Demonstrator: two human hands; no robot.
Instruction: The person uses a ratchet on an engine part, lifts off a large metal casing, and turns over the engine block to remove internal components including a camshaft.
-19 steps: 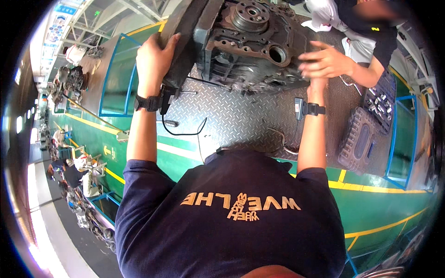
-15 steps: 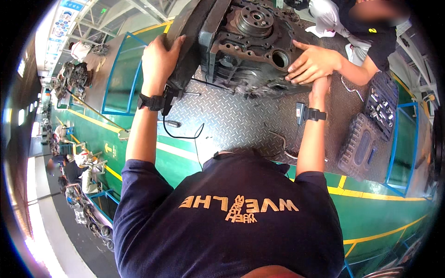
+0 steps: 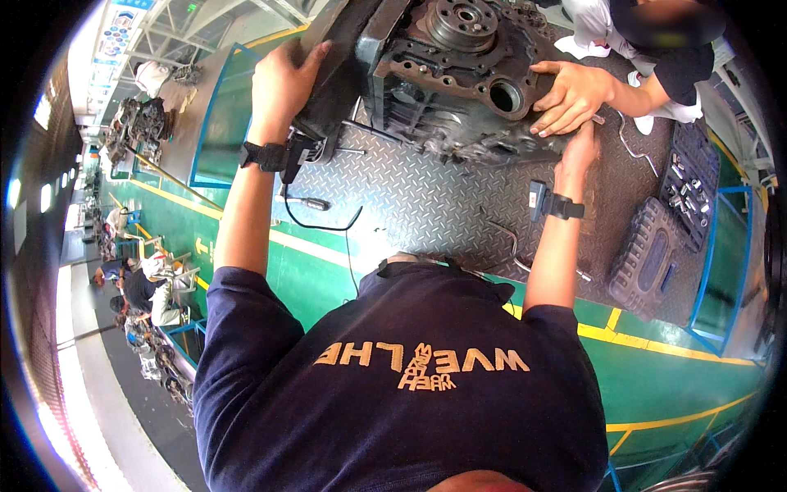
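Observation:
A greasy engine block with a round pulley and a round bore fills the top middle. Against its left side lies a long black part, which my left hand grips, thumb stretched along it and the other fingers mostly hidden. My right hand is at the block's lower right corner. Its fingers point away from me and are largely hidden, so their hold cannot be made out. Just beyond it, a co-worker's hand lies spread on the block's right edge.
Beneath the block is a tread-plate tabletop. A screwdriver, a bent metal bar and an open socket case lie on it. The co-worker's dark sleeve is at upper right. A thin black cable hangs from my left wrist.
The view has shifted slightly, with the block now a little higher and further right. My right hand has moved right and shows more clearly below the co-worker's hand. My left hand stays on the black part.

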